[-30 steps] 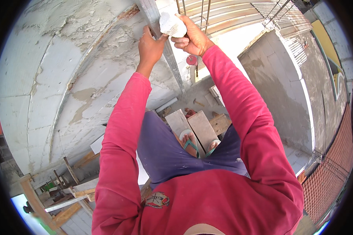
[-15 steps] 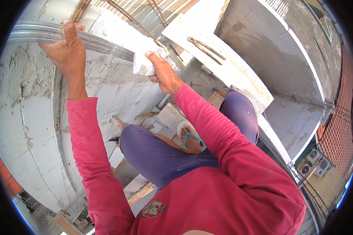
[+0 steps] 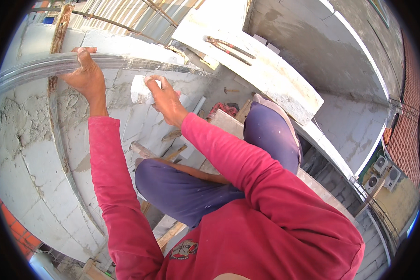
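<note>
White, blocky, rough-edged chunk (image 3: 140,90), no clue on material, out at the fingertips of the right hand (image 3: 166,100), thumb and fingers closed in to roughly its width. Looks apart from the long, silvery, ridged metal bar (image 3: 121,62) just above those fingers, wrapped in the left hand (image 3: 87,77). Rusty, red-handled metal pincers (image 3: 218,42) up and right of the right fingers, lying on a long white slab (image 3: 284,88).

Bright daylight; the bar (image 3: 140,63) gleams above the right hand (image 3: 167,99), whose block (image 3: 140,90) looks washed out. Right of that grip, the plank (image 3: 275,84) glares near-white, the wall (image 3: 294,51) beyond it greyly shaded. Farthest from the grip, straight edges bow, with blue fringes against a black rim.
</note>
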Available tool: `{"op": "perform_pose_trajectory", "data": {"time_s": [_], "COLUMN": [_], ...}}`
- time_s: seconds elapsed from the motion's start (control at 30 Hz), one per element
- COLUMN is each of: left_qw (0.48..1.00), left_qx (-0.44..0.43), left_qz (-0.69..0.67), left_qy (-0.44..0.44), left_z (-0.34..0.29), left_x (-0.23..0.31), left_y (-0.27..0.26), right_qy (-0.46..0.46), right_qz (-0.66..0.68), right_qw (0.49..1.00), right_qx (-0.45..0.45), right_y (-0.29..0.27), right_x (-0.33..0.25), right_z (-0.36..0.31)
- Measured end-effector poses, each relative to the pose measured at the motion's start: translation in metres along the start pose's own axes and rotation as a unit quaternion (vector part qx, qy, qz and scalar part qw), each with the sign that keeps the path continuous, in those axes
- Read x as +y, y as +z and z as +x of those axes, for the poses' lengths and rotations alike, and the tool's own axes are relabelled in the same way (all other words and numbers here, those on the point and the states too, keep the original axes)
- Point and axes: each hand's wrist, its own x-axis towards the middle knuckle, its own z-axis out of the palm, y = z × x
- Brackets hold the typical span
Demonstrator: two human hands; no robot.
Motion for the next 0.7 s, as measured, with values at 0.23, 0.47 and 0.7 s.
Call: {"op": "perform_pose_trajectory", "data": {"time_s": [0.23, 0.47, 0.7], "left_qw": [0.999, 0.999, 0.997], "left_qx": [0.038, -0.009, -0.011], "left_qz": [-0.007, -0.045, -0.070], "left_qy": [-0.021, -0.025, -0.027], "left_z": [-0.014, 0.005, 0.013], "left_x": [-0.029, -0.042, -0.046], "left_y": [0.024, 0.033, 0.034], "right_qy": [0.039, -0.011, -0.004], "right_qz": [0.062, 0.017, 0.031], "right_qw": [0.997, 0.999, 1.000], "right_qx": [-0.016, 0.030, 0.003], "right_y": [-0.020, -0.018, -0.023], "right_x": [-0.009, 0.009, -0.002], "right_z": [-0.002, -0.001, -0.002]}}
